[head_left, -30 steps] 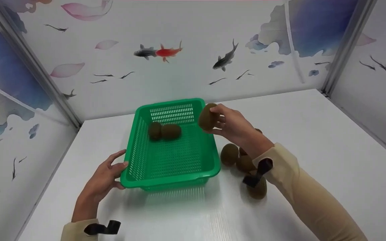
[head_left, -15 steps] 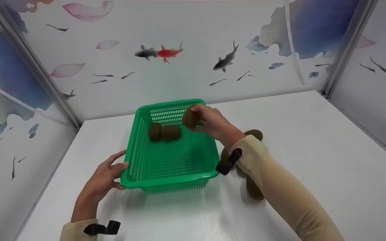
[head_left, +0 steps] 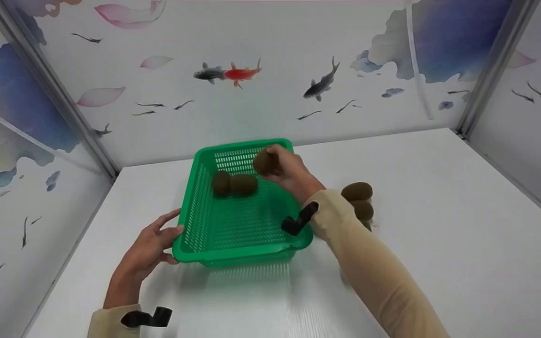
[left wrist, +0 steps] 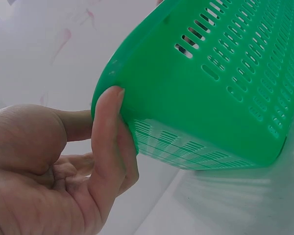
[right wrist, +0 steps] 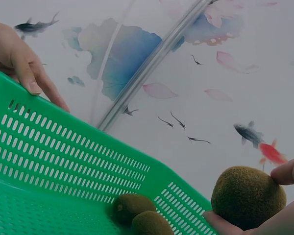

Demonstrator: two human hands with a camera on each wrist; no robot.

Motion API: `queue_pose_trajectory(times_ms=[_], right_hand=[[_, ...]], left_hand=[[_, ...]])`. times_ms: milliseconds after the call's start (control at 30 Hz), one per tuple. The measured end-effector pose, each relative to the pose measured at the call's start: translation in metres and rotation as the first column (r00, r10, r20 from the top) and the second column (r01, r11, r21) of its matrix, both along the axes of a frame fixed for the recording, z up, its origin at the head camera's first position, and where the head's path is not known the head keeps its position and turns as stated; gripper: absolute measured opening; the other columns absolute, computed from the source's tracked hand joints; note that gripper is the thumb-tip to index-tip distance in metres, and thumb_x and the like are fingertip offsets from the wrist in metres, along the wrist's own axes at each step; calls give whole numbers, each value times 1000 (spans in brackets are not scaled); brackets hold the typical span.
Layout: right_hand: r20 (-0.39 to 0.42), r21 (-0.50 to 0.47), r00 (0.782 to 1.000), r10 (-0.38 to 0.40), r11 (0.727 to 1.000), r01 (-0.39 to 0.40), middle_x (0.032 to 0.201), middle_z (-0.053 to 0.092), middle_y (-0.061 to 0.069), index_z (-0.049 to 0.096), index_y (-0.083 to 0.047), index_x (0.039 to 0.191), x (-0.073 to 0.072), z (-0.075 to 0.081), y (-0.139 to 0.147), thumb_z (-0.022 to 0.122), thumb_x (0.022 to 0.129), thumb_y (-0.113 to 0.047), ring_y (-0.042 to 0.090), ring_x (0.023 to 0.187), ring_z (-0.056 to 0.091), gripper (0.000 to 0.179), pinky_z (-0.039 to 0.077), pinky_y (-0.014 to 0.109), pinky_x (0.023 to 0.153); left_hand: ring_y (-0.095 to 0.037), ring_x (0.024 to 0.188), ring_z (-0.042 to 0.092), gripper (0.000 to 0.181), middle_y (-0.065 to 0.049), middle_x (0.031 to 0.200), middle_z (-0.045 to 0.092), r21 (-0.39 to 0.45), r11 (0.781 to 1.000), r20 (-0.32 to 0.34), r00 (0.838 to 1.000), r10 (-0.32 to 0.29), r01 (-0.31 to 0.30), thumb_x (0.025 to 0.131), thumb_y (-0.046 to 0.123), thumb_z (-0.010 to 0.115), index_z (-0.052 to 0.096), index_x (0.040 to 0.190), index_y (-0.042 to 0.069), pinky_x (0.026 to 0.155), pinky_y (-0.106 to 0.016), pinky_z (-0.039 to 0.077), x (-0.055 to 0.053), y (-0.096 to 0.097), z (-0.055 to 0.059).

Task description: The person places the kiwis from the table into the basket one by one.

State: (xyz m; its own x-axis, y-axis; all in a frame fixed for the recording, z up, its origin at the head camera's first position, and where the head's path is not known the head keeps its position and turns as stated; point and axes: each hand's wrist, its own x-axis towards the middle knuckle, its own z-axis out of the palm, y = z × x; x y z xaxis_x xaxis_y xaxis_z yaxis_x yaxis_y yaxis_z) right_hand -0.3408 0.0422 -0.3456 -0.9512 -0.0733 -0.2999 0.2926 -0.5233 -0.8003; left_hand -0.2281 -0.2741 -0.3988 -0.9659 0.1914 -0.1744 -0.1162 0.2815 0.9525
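A brown fuzzy kiwi point(head_left: 264, 162) is held between the thumb and fingers of my right hand point(head_left: 294, 174), above the far right part of a green plastic basket point(head_left: 244, 230). In the right wrist view the held kiwi point(right wrist: 247, 197) hangs clear of the basket floor. Two more kiwis, one point(head_left: 221, 183) at the left and one point(head_left: 244, 185) beside it, lie in the back left of the basket. My left hand point(head_left: 150, 245) grips the basket's left rim near the front corner; the left wrist view shows fingers point(left wrist: 108, 132) curled against the rim's outside.
To the right of the basket, several kiwis point(head_left: 357, 191) rest on the white table point(head_left: 439, 225), some partly hidden by my right forearm. A printed white wall point(head_left: 270, 108) stands close behind the basket, with further panels at left and right.
My right hand has carried the kiwi leftward, from over the basket's right rim to above its inside. My left hand keeps its grip on the rim, and the basket stays put.
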Motion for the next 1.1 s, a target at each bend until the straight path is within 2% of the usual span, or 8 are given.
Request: queue_pose_trajectory(times_ms=[167,467,733,967,1100], right_hand=[[7,-4,999,-50,999,50,139,49,15,50,-4,135,-8,-6,-4,62,97,-15,33,129,53,41,49,48,107],[48,77,996,-72,995,68,146,46,16,49,-4,138,-19,-15,-11,63,98,-19,33,131,50,46,48,46,108],[92,100,996,5,995,-15,148,43,19,46,-2,141,-23,-29,-22,59,100,-17,34,136,47,46,44,51,112],[127,70,990,58,995,-67,151,38,17,43,-3,143,-25,-28,-24,55,102,-14,34,140,40,44,44,54,110],[143,91,988,61,993,-74,150,37,17,41,-2,142,-25,-28,-22,52,103,-12,34,138,40,42,46,54,108]], left_hand=[[-18,94,71,64,-16,125,66,-9,1000,5,1000,9,-9,105,29,54,23,159,15,61,-27,58,1,0,0],[-19,93,71,62,-17,126,66,-5,1000,4,1000,14,-14,105,29,53,24,159,16,60,-27,57,0,2,-2],[-18,92,71,62,-15,122,68,0,1000,12,1000,16,-16,105,27,52,24,159,15,60,-27,57,1,3,-4],[-18,92,71,62,-15,124,67,-2,1000,19,1000,15,-15,105,28,53,24,159,16,60,-26,57,-1,1,0],[-18,93,71,62,-18,128,65,-7,1000,15,1000,16,-16,105,28,53,24,159,17,60,-26,57,0,1,0]])
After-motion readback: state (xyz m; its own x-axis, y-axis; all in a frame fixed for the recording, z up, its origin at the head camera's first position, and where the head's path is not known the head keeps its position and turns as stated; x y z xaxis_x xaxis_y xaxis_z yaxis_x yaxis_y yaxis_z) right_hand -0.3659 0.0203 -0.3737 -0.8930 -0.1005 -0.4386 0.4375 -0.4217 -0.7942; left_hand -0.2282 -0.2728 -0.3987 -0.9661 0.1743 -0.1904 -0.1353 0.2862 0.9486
